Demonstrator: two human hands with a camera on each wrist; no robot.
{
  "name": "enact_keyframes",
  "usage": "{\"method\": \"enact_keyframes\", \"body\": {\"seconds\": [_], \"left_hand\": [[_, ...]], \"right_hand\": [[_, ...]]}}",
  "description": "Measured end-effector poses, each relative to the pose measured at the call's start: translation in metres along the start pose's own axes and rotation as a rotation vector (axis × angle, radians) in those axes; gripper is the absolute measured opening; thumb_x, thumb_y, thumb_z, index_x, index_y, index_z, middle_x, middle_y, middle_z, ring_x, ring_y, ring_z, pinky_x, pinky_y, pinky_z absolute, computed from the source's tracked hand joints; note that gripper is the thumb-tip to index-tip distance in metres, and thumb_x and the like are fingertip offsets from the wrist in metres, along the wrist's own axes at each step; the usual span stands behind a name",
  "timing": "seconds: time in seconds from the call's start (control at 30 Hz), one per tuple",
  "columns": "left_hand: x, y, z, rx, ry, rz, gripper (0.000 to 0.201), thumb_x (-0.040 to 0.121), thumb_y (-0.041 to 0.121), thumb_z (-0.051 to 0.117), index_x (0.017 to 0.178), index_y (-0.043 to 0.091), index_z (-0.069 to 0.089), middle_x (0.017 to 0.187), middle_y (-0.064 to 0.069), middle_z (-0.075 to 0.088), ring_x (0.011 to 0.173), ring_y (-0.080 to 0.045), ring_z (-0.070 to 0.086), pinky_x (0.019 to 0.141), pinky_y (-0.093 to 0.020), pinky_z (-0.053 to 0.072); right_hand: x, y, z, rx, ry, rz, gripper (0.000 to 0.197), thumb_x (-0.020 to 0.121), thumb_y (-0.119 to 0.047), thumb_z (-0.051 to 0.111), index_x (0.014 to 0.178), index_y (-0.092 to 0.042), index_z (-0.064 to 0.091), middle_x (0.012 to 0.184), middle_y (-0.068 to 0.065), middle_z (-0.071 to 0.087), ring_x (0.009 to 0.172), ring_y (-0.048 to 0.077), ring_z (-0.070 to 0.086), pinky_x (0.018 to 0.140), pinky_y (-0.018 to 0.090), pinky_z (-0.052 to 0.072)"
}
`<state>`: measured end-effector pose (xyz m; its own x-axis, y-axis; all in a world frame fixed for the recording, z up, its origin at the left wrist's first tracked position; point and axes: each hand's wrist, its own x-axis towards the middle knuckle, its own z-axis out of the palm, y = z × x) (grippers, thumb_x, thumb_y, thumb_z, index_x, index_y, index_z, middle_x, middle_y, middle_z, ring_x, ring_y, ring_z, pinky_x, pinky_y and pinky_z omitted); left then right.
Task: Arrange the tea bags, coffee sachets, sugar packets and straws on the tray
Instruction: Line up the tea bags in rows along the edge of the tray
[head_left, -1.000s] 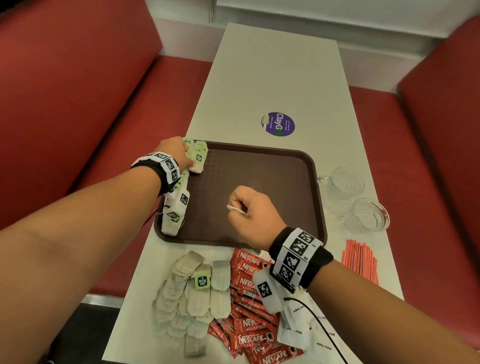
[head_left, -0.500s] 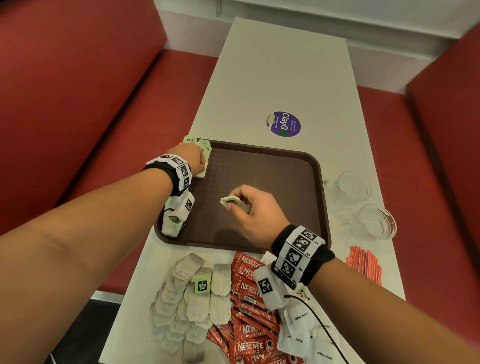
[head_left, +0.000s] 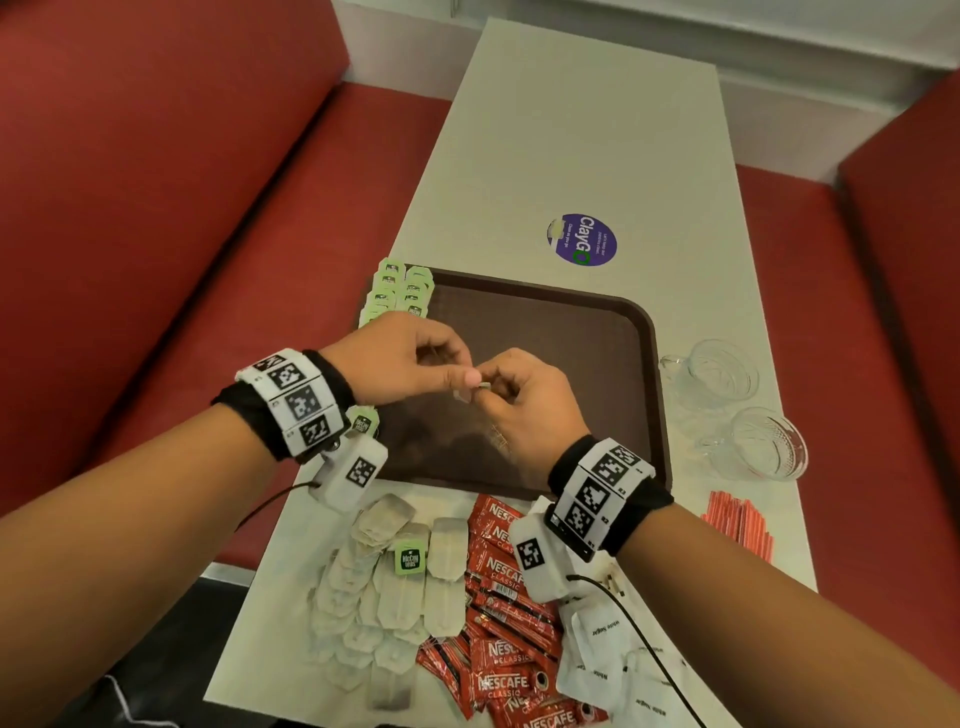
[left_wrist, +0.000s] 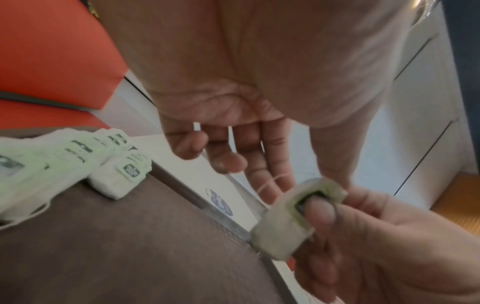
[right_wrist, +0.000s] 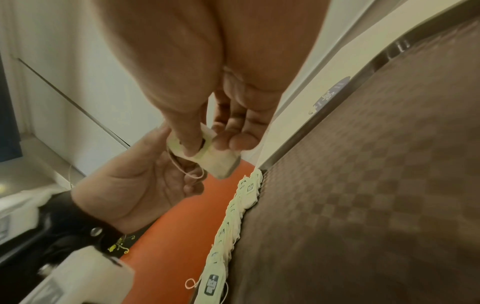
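Note:
Both hands meet above the middle of the brown tray (head_left: 571, 332). My right hand (head_left: 498, 389) pinches a folded tea bag (left_wrist: 280, 232) with the thumb on its green tag. My left hand (head_left: 467, 371) has its thumb and forefinger at the bag's other end, its other fingers loose, and the string lies across them. The same tea bag (right_wrist: 221, 162) shows in the right wrist view. A row of tea bags (head_left: 400, 291) with green tags runs along the tray's left rim. Loose tea bags (head_left: 395, 571), red coffee sachets (head_left: 498, 597), white sugar packets (head_left: 602, 644) and red straws (head_left: 737, 525) lie on the table.
Two glass cups (head_left: 722, 369) (head_left: 763, 441) stand right of the tray. A purple sticker (head_left: 582, 240) marks the table beyond it. Red benches flank the narrow table, and the tray's left rim lies at the table's left edge.
My left hand has left the row at the tray's far left corner and come to the middle. My right hand has raised its tea bag to meet it.

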<state>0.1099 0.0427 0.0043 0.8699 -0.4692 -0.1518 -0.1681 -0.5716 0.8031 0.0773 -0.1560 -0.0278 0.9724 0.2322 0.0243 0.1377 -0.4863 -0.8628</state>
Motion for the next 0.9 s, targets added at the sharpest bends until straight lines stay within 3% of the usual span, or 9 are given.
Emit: {"method": "enact_keyframes", "body": {"seconds": [0.1, 0.17, 0.23, 0.3, 0.4, 0.47, 0.53, 0.73, 0.9], "left_hand": [[-0.008, -0.006, 0.005, -0.028, 0.013, 0.011, 0.024, 0.08, 0.048, 0.075, 0.092, 0.028, 0.074, 0.079, 0.003, 0.07, 0.071, -0.013, 0.061, 0.068, -0.032, 0.05], [-0.01, -0.012, 0.006, -0.003, 0.031, 0.007, 0.015, 0.083, 0.04, 0.076, 0.091, 0.028, 0.074, 0.079, 0.003, 0.07, 0.074, -0.016, 0.063, 0.07, -0.033, 0.051], [-0.008, -0.019, 0.005, 0.04, 0.082, -0.01, 0.005, 0.087, 0.032, 0.074, 0.089, 0.027, 0.073, 0.079, 0.006, 0.071, 0.075, -0.012, 0.064, 0.071, -0.028, 0.051], [-0.001, -0.033, 0.0, 0.08, 0.176, -0.075, 0.004, 0.091, 0.028, 0.07, 0.088, 0.027, 0.072, 0.079, 0.007, 0.071, 0.07, -0.008, 0.063, 0.069, -0.026, 0.051], [0.016, -0.064, -0.013, 0.154, 0.296, -0.242, 0.01, 0.095, 0.027, 0.064, 0.086, 0.026, 0.068, 0.076, 0.008, 0.07, 0.063, -0.015, 0.061, 0.067, -0.031, 0.053], [0.029, -0.081, -0.023, 0.256, 0.295, -0.324, 0.01, 0.095, 0.029, 0.063, 0.087, 0.026, 0.068, 0.085, 0.006, 0.071, 0.075, -0.014, 0.064, 0.074, -0.03, 0.052], [0.043, -0.09, -0.029, 0.333, 0.255, -0.358, 0.009, 0.095, 0.031, 0.063, 0.094, 0.025, 0.069, 0.098, 0.004, 0.071, 0.09, -0.016, 0.064, 0.079, -0.027, 0.048], [0.07, -0.093, -0.032, 0.54, 0.247, -0.433, 0.02, 0.093, 0.032, 0.064, 0.103, 0.018, 0.074, 0.108, -0.002, 0.071, 0.1, -0.025, 0.064, 0.089, -0.035, 0.053], [0.076, -0.088, -0.033, 0.596, 0.259, -0.513, 0.015, 0.088, 0.033, 0.066, 0.089, 0.021, 0.074, 0.099, -0.003, 0.072, 0.089, -0.025, 0.064, 0.079, -0.033, 0.053]], "right_hand": [[-0.002, -0.001, 0.003, 0.037, 0.007, 0.046, 0.005, 0.087, -0.025, 0.076, 0.084, -0.024, 0.072, 0.082, -0.008, 0.066, 0.075, 0.013, 0.061, 0.07, 0.034, 0.056], [-0.002, -0.001, 0.008, 0.07, 0.006, 0.079, 0.009, 0.086, -0.025, 0.079, 0.084, -0.026, 0.07, 0.08, -0.005, 0.068, 0.074, 0.018, 0.063, 0.071, 0.04, 0.058], [-0.003, 0.001, 0.011, 0.108, -0.009, 0.118, 0.024, 0.082, -0.024, 0.082, 0.092, -0.029, 0.061, 0.083, -0.002, 0.068, 0.074, 0.021, 0.064, 0.071, 0.041, 0.059], [-0.006, 0.003, 0.011, 0.099, -0.077, 0.133, 0.041, 0.077, -0.025, 0.085, 0.102, -0.029, 0.052, 0.088, -0.003, 0.066, 0.069, 0.016, 0.063, 0.07, 0.037, 0.059], [-0.019, 0.002, 0.009, -0.15, -0.434, 0.079, 0.05, 0.076, -0.035, 0.085, 0.114, -0.026, 0.054, 0.099, -0.01, 0.063, 0.073, 0.004, 0.06, 0.07, 0.028, 0.056], [-0.03, 0.001, 0.012, -0.391, -0.72, -0.021, 0.047, 0.078, -0.043, 0.082, 0.116, -0.025, 0.061, 0.108, -0.013, 0.061, 0.087, 0.001, 0.057, 0.081, 0.027, 0.053], [-0.039, 0.004, 0.016, -0.526, -0.853, -0.079, 0.046, 0.076, -0.049, 0.081, 0.113, -0.026, 0.066, 0.112, -0.012, 0.061, 0.097, 0.007, 0.057, 0.089, 0.033, 0.053], [-0.052, 0.008, 0.02, -0.649, -0.922, -0.179, 0.046, 0.074, -0.047, 0.083, 0.113, -0.026, 0.07, 0.119, -0.006, 0.056, 0.105, 0.017, 0.055, 0.088, 0.036, 0.05], [-0.056, 0.008, 0.022, -0.646, -0.896, -0.206, 0.036, 0.081, -0.041, 0.078, 0.113, -0.027, 0.072, 0.119, -0.005, 0.055, 0.102, 0.018, 0.056, 0.082, 0.035, 0.05]]}}
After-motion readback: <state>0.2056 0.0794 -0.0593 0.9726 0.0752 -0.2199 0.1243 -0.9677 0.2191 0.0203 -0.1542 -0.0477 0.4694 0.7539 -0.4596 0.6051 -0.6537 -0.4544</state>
